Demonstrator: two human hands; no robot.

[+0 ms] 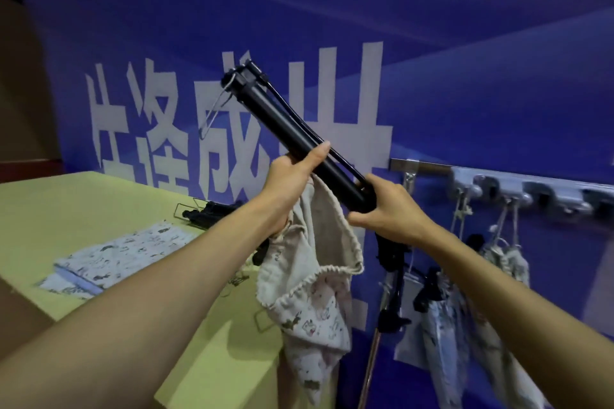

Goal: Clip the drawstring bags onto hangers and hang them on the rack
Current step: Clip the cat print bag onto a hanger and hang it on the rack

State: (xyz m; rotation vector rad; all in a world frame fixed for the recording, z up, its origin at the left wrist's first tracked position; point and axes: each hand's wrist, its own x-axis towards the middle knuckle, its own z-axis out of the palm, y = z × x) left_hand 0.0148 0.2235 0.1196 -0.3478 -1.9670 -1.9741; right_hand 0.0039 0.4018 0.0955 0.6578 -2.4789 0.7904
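I hold a long black clamp hanger (282, 123) slanted up to the left in front of the blue wall. My left hand (289, 183) grips its middle, thumb across the bar, and also holds the top of a cream printed drawstring bag (309, 302) that hangs below. My right hand (388, 209) grips the hanger's lower end. A thin wire loop (212, 113) dangles near the hanger's upper end. The rack (518, 188), a metal rail with hooks, runs along the wall at right, where other bags (465, 315) hang on hangers.
A yellow-green table (66, 209) stands at left with flat printed bags (119, 256) and a pile of spare black hangers (212, 212) near the wall. A metal pole (372, 362) leans below the rack. The blue banner carries large white characters.
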